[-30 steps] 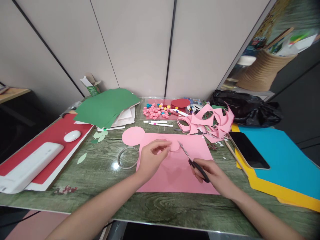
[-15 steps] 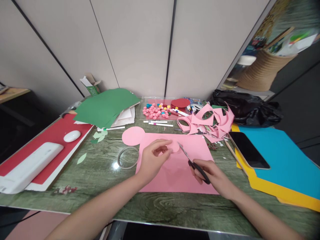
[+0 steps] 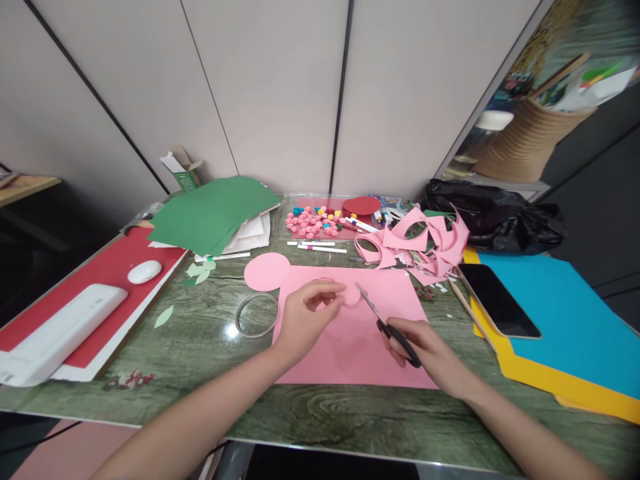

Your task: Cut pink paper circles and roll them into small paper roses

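Observation:
Between thumb and fingers, my left hand [image 3: 310, 310] pinches a small pink paper piece [image 3: 353, 294] with a rounded edge. My right hand [image 3: 425, 347] grips black-handled scissors [image 3: 383, 327], whose blade tips touch or nearly touch the right edge of that piece. Beneath both hands lies a large pink paper sheet [image 3: 350, 363] on the green marbled table. A pink paper circle [image 3: 267, 272] overlaps or meets the sheet's upper left corner. Left of the sheet rests a grey ring [image 3: 257, 315], like a tape roll.
Pink paper scraps [image 3: 425, 243] are heaped at the back right. A clear tray [image 3: 293, 233] holds small pink rolls. Green paper [image 3: 215, 210] lies back left, near a red board [image 3: 95, 307]. A phone [image 3: 500, 300] rests on blue paper [image 3: 575, 333] at right.
The small pink piece has shifted or turned very slightly in my left hand. Both hands and the scissors stay almost in place.

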The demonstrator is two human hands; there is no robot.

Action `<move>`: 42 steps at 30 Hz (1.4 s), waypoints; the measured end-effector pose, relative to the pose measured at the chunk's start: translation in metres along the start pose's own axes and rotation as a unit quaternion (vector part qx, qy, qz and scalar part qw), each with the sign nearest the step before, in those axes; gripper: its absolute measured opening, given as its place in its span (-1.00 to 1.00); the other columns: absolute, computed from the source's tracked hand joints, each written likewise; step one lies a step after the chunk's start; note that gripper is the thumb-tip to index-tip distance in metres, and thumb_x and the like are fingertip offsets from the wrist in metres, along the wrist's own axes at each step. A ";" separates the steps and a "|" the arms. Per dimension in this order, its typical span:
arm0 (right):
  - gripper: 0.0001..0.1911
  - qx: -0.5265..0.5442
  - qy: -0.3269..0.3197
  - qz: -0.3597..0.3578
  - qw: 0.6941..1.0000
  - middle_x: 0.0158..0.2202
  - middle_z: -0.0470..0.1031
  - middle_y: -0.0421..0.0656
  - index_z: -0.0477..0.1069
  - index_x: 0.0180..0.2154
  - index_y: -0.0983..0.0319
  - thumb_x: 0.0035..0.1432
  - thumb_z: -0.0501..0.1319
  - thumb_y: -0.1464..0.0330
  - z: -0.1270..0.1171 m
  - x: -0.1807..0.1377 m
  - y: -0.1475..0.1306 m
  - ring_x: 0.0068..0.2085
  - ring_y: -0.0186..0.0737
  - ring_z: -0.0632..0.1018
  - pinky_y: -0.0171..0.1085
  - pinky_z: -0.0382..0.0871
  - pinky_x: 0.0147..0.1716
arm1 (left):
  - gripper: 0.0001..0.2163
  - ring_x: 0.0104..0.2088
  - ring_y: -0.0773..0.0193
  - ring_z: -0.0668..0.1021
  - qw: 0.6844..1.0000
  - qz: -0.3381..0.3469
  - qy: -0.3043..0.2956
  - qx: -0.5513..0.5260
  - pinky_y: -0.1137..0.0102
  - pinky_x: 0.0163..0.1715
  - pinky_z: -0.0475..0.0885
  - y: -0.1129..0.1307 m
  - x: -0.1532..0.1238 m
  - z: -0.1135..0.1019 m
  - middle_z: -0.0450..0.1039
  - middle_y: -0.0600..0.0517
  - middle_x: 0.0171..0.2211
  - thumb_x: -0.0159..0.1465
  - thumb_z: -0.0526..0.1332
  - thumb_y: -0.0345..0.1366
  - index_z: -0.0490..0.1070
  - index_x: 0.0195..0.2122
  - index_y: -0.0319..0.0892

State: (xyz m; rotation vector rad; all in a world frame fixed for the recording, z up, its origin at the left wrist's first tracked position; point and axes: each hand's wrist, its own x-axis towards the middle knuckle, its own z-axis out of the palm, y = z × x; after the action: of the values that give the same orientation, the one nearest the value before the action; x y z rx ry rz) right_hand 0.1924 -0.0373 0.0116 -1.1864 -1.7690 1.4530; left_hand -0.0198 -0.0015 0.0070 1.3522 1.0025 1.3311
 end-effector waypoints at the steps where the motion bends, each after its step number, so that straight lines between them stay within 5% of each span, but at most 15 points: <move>1: -0.68 0.001 0.001 -0.001 1.000 -0.63 0.25 -0.28 0.23 -0.52 0.24 0.23 0.05 0.23 0.000 0.000 0.000 -0.55 -0.36 0.28 -0.34 0.12 -0.51 | -0.87 -0.34 0.33 0.52 1.000 -0.001 0.002 0.000 0.42 -0.29 0.45 0.000 0.000 0.000 0.51 -0.04 -0.30 0.06 0.29 -0.39 0.53 -0.34 -0.20; 13: -0.65 -0.013 0.001 0.000 1.000 -0.64 0.25 -0.28 0.22 -0.54 0.23 0.24 0.04 0.21 0.000 0.000 -0.002 -0.56 -0.37 0.29 -0.34 0.11 -0.52 | -0.90 -0.22 0.24 0.53 1.000 -0.003 0.021 0.002 0.38 -0.21 0.44 0.002 0.002 -0.003 0.54 -0.06 -0.29 0.08 0.27 -0.39 0.56 -0.36 -0.18; 22: -0.69 -0.007 -0.007 0.009 1.000 -0.64 0.26 -0.28 0.25 -0.52 0.24 0.23 0.05 0.25 0.000 0.000 -0.002 -0.56 -0.37 0.30 -0.35 0.12 -0.52 | -0.80 -0.37 0.37 0.48 1.000 0.013 0.020 0.009 0.45 -0.34 0.44 0.002 0.001 -0.002 0.48 -0.01 -0.32 0.07 0.28 -0.41 0.53 -0.25 -0.17; 29: -0.68 0.010 -0.012 0.004 1.000 -0.64 0.25 -0.28 0.26 -0.50 0.25 0.23 0.06 0.21 0.001 -0.001 -0.004 -0.56 -0.37 0.29 -0.35 0.13 -0.52 | -0.81 -0.37 0.39 0.49 1.000 0.017 -0.011 0.015 0.46 -0.34 0.43 0.000 -0.001 0.000 0.48 -0.05 -0.22 0.08 0.27 -0.41 0.53 -0.25 -0.18; 42: -0.68 0.001 -0.013 0.005 1.000 -0.63 0.25 -0.28 0.26 -0.50 0.26 0.24 0.06 0.21 -0.001 0.000 -0.001 -0.55 -0.38 0.29 -0.36 0.12 -0.52 | -0.89 -0.31 0.33 0.52 1.000 0.013 0.001 0.009 0.45 -0.30 0.43 -0.001 0.002 -0.001 0.52 -0.02 -0.34 0.06 0.27 -0.43 0.53 -0.36 -0.21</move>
State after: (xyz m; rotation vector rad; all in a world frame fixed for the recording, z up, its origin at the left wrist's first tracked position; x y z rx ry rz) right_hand 0.1930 -0.0371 0.0126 -1.1812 -1.7806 1.4811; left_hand -0.0211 0.0005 0.0067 1.3817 1.0037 1.3449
